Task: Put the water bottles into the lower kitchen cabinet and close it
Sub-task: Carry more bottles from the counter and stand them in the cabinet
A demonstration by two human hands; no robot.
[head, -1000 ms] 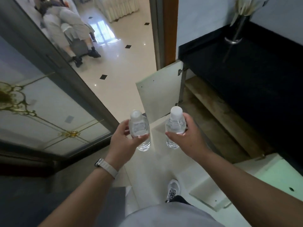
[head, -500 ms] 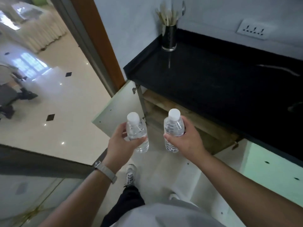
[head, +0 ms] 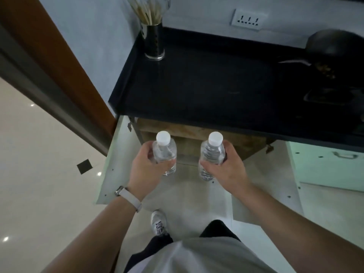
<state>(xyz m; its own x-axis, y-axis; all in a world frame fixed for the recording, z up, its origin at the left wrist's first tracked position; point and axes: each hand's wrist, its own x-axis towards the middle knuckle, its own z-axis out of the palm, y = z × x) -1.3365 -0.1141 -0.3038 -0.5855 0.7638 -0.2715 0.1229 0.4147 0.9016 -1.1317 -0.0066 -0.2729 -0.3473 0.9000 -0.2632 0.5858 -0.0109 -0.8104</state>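
Observation:
I hold two small clear water bottles with white caps upright in front of me. My left hand (head: 144, 167) grips the left bottle (head: 164, 152); my right hand (head: 226, 168) grips the right bottle (head: 212, 154). Both hang in the air just before the open lower cabinet (head: 193, 138), whose wooden inside shows under the black countertop (head: 206, 85). The cabinet's left door (head: 116, 160) and right door (head: 275, 174) stand swung open on either side of my hands.
On the countertop stand a dark holder of chopsticks (head: 154, 40) at the back left and a black pan (head: 332, 46) at the right. A wall socket (head: 249, 19) sits above. A brown door frame (head: 59, 66) and glossy floor (head: 39, 154) lie left; a pale green cabinet front (head: 325, 164) right.
I have turned right and stepped closer to face the cabinet square on. The countertop and open cabinet now sit straight ahead. Both bottles stay in my hands, slightly farther apart.

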